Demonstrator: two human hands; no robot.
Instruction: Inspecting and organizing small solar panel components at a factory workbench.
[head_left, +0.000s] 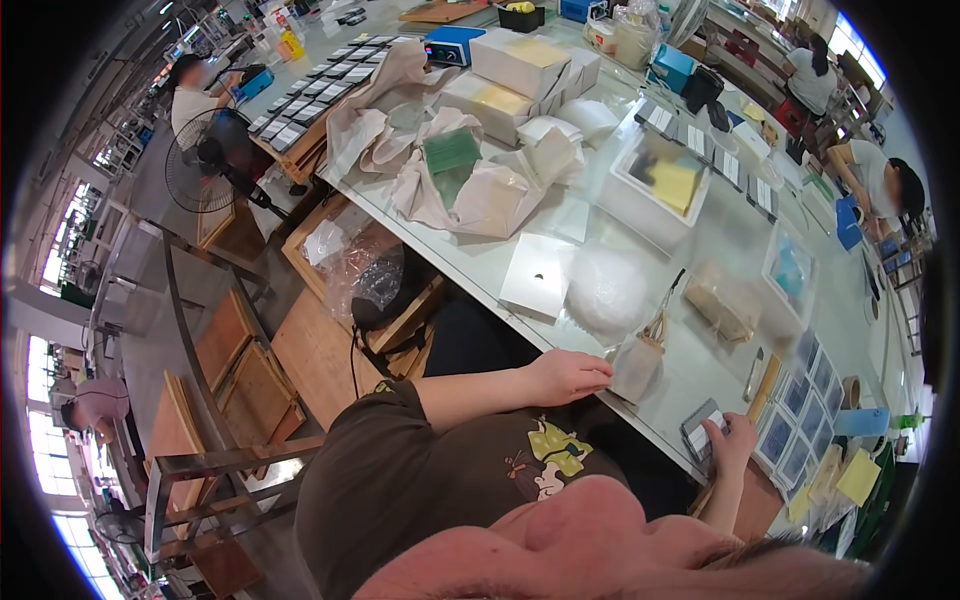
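My right hand (735, 441) is closed on a small flat rectangular piece (696, 428), dark-edged with a pale face, at the table's near edge. The fingers lie over its right side and hide part of it. At the edge to the left is my left hand (568, 377), its fingers stretched out and holding nothing that I can see. Its fingertips come close to a translucent cup (636, 371) with a brush or similar thin-handled tool (655, 325) standing in it. Whether they touch the cup I cannot tell.
Behind the cup lie a clear plastic bag (608, 290) and a white card (538, 275). Green glass-like sheets (452, 152) rest on crumpled paper. A white bin (648, 215) stands farther back. Framed dark plates (800, 405) line the right, and a fan (210, 155) stands left.
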